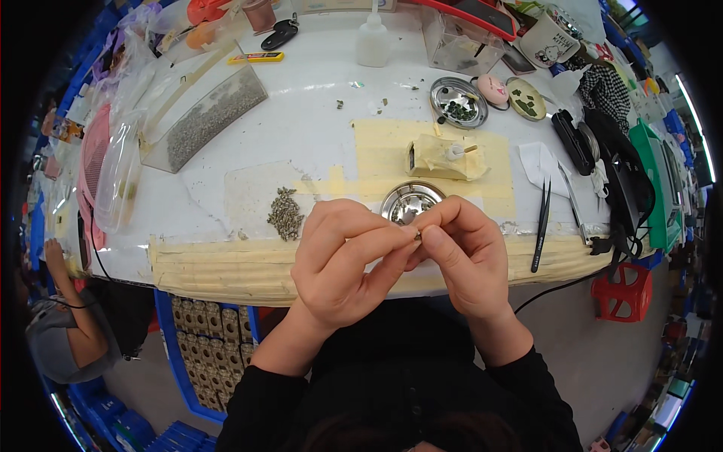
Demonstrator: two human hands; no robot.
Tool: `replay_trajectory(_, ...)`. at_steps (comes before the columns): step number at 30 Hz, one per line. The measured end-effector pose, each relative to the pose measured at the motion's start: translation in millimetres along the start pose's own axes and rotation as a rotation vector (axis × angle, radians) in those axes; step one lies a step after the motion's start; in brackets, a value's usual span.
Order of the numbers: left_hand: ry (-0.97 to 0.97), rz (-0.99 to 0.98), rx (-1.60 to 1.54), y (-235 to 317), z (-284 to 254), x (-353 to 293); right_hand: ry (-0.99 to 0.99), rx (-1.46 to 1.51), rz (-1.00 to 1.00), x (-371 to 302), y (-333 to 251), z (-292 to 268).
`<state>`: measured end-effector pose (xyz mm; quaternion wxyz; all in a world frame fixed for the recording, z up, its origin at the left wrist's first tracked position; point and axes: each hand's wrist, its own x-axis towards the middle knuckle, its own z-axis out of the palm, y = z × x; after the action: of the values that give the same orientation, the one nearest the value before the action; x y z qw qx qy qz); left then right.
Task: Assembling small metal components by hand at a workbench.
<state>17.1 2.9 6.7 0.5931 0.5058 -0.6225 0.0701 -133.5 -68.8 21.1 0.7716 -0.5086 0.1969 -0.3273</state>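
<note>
My left hand (343, 260) and my right hand (471, 260) meet over the table's taped front edge, fingertips pinched together. Between them is a tiny dark metallic piece (418, 236), too small to name. Just beyond my fingers sits a round steel dish (390, 200) with small bits in it, partly hidden by my hands. A pile of small grey-green metal parts (285, 214) lies left of my left hand. Behind the dish stands a tape-wrapped block (429, 158) with a white-tipped piece on top. Black tweezers (541, 226) lie to the right of my right hand.
A clear tray of small grey parts (215, 117) lies at the left. A steel plate (459, 102) with dark green bits and a white squeeze bottle (373, 41) stand farther back. Below the table is a blue crate (181, 361) of metal parts. Another person (71, 331) sits at far left.
</note>
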Motion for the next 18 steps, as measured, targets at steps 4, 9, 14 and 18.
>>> replay_trajectory(4, -0.005, 0.041, 0.175, 5, 2, 1, 0.078, -0.605, -0.465, 1, 1, -1)
replay_trajectory(9, -0.013, 0.05, 0.181, 4, 5, 0, 0.106, -0.651, -0.5, 2, 2, -1)
replay_trajectory(14, -0.033, 0.058, 0.185, 5, 4, 0, 0.065, -0.298, -0.11, -1, -3, -5)
replay_trajectory(18, -0.049, 0.048, 0.205, 6, 4, 0, 0.042, -0.274, -0.038, -2, -9, -6)
